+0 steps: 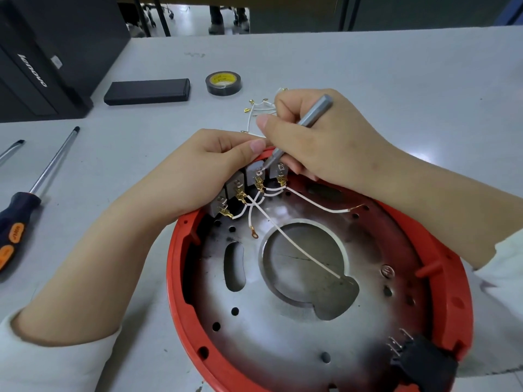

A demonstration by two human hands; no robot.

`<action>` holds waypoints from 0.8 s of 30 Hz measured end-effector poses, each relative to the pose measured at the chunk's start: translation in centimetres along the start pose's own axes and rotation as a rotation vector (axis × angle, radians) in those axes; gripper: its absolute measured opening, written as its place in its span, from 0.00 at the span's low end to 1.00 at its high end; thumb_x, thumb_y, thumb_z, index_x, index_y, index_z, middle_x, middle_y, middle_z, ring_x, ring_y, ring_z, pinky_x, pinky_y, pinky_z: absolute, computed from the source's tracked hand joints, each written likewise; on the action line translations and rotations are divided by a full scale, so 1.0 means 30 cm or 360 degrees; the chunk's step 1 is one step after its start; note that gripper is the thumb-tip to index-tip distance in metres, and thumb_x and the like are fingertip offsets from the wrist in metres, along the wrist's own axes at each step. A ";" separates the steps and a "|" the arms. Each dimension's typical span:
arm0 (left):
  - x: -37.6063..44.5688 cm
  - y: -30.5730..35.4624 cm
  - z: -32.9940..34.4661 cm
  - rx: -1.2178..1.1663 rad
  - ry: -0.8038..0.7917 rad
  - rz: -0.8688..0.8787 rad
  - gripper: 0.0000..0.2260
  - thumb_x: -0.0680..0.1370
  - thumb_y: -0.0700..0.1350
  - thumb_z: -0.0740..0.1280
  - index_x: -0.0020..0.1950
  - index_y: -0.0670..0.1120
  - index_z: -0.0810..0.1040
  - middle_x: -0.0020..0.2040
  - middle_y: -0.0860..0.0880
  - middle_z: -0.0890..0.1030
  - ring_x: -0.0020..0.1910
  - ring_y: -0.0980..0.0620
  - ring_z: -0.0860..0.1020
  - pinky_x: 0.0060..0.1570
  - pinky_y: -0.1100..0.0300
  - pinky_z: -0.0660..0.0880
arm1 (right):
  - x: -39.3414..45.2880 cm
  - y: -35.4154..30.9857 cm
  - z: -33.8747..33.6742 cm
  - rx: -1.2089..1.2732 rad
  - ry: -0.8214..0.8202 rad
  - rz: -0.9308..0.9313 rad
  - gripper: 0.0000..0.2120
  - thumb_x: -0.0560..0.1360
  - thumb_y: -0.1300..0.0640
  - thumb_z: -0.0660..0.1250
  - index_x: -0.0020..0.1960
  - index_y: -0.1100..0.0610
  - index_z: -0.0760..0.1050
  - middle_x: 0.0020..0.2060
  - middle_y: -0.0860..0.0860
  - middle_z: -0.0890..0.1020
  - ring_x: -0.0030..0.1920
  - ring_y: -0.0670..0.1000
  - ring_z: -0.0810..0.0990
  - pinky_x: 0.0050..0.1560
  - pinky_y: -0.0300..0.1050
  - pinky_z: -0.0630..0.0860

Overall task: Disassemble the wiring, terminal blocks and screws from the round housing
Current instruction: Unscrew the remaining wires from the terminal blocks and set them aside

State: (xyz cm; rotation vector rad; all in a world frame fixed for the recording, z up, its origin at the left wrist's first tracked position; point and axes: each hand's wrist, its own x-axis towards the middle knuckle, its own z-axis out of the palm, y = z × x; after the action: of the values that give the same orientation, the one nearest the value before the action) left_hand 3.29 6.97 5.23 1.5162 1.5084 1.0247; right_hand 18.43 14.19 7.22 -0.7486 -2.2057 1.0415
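head view: round housing (319, 278) lies on the counter (368, 80). right hand (319, 142) fingers clamp a small screwdriver (311, 114) on a terminal block (256, 174) screw; left hand (209, 171) fingers curl against the blocks (bracing them). keep the tip seated and upright, press lightly.

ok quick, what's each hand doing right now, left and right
Left hand: fingers curled at the housing's far rim by the terminal blocks; whether it grips anything cannot be told.
Right hand: holding the small grey screwdriver, tip on a terminal block screw.
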 end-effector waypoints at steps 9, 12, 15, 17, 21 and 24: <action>-0.002 0.004 0.002 -0.0025 0.0006 0.0026 0.11 0.81 0.46 0.60 0.49 0.56 0.82 0.45 0.60 0.85 0.46 0.65 0.82 0.42 0.78 0.71 | -0.001 0.012 0.009 -0.0161 0.0058 -0.0080 0.19 0.78 0.56 0.64 0.31 0.58 0.63 0.21 0.48 0.68 0.23 0.44 0.68 0.28 0.32 0.63; -0.003 0.008 0.004 -0.0034 0.0010 0.0029 0.12 0.81 0.46 0.60 0.47 0.56 0.82 0.44 0.62 0.85 0.44 0.66 0.81 0.40 0.78 0.70 | 0.002 0.012 0.012 -0.0136 0.0035 -0.0070 0.19 0.78 0.56 0.64 0.32 0.58 0.63 0.21 0.48 0.68 0.20 0.44 0.68 0.27 0.32 0.64; -0.001 0.009 0.004 -0.0024 0.0012 0.0039 0.11 0.81 0.45 0.60 0.47 0.56 0.81 0.42 0.63 0.84 0.43 0.68 0.81 0.40 0.79 0.70 | 0.005 0.012 0.011 -0.0073 0.0017 -0.0048 0.19 0.78 0.58 0.64 0.31 0.57 0.61 0.21 0.50 0.68 0.17 0.44 0.68 0.24 0.30 0.62; 0.000 0.010 0.005 -0.0035 0.0006 0.0035 0.11 0.81 0.45 0.60 0.48 0.55 0.81 0.42 0.63 0.84 0.43 0.68 0.81 0.40 0.79 0.70 | 0.010 0.012 0.012 -0.0065 0.0015 -0.0032 0.20 0.78 0.60 0.64 0.30 0.56 0.60 0.20 0.50 0.67 0.16 0.44 0.68 0.23 0.30 0.61; 0.002 0.006 0.003 -0.0019 0.0003 0.0033 0.11 0.82 0.45 0.59 0.49 0.54 0.81 0.44 0.62 0.85 0.45 0.67 0.81 0.41 0.79 0.70 | 0.027 0.008 0.009 0.0007 -0.0062 0.0043 0.20 0.77 0.60 0.63 0.30 0.56 0.60 0.19 0.52 0.69 0.15 0.45 0.66 0.20 0.35 0.63; 0.005 0.002 0.002 -0.0025 -0.0020 0.0033 0.11 0.82 0.45 0.59 0.51 0.53 0.82 0.46 0.60 0.85 0.48 0.66 0.81 0.45 0.77 0.71 | 0.044 0.004 0.009 0.0054 -0.0108 0.0102 0.19 0.77 0.58 0.63 0.30 0.56 0.61 0.18 0.52 0.70 0.15 0.48 0.64 0.19 0.35 0.61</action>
State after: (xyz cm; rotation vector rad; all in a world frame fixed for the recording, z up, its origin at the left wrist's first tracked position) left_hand 3.36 7.11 5.27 1.5275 1.4757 1.0350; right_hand 17.38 15.03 7.33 -0.7841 -2.2284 1.1491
